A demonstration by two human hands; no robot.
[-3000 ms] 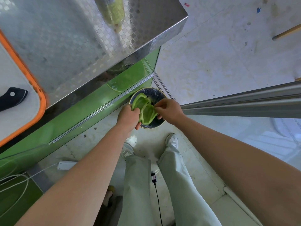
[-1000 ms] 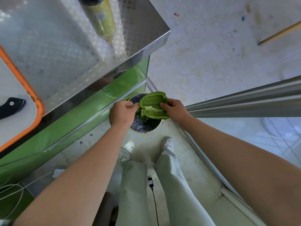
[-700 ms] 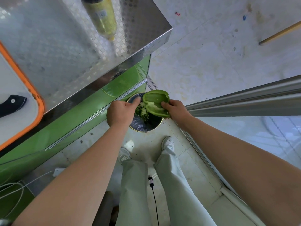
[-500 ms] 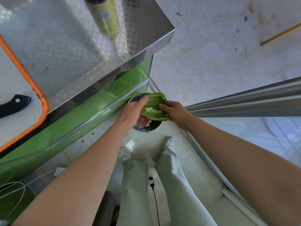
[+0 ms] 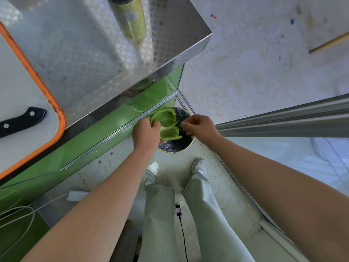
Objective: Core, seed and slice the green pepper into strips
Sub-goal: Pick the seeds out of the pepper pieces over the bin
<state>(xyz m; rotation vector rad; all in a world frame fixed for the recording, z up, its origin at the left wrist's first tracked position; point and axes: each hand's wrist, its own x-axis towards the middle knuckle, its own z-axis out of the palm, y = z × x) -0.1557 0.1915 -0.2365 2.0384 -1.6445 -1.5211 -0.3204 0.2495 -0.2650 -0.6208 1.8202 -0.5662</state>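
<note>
While left hand (image 5: 146,134) fingers grip green pepper (image 5: 166,120) over bin (image 5: 175,148), right hand (image 5: 201,127) fingers curled; contents unclear

- You have no readable text anywhere in view.
- The bottle (image 5: 130,17) at your 11 o'clock carries a label (image 5: 130,16), its print too blurred to read.

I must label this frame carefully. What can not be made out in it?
Head view only.
Knife: blade cut off by left edge.
Bottle: top cut off by upper edge.
Waste bin: contents hidden by green pepper and left hand.
Right hand: whether its grip holds seeds, too small.
</note>
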